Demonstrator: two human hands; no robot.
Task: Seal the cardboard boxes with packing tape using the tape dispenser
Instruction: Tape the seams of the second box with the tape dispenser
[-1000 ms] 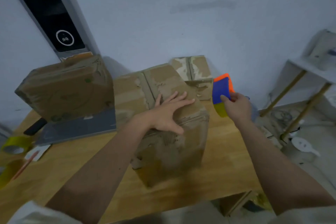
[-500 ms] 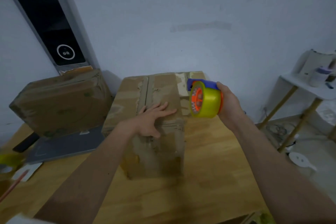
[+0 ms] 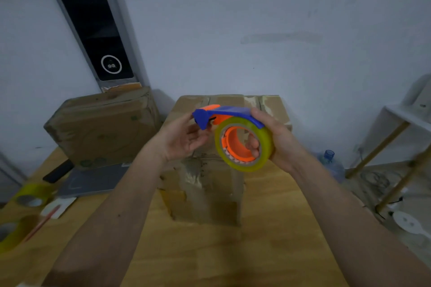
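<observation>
Blurred tape rolls [image 3: 28, 198], perhaps edge-cropped

The plastic tape dispenser [image 3: 229, 113] is blue with an orange core, and its round tape roll [image 3: 243, 144] is transparent yellow-green. The worn cardboard box [image 3: 210, 182] is brown with pale torn patches. The wooden table [image 3: 268, 240] is honey yellow. The wall [image 3: 256, 18] is pale bluish-white.

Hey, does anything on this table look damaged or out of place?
Yes. The cardboard box under the hands looks worn: its front face is scuffed, with torn patches and old tape remnants. The larger box at the left leans tilted against the wall rather than lying flat.
</observation>
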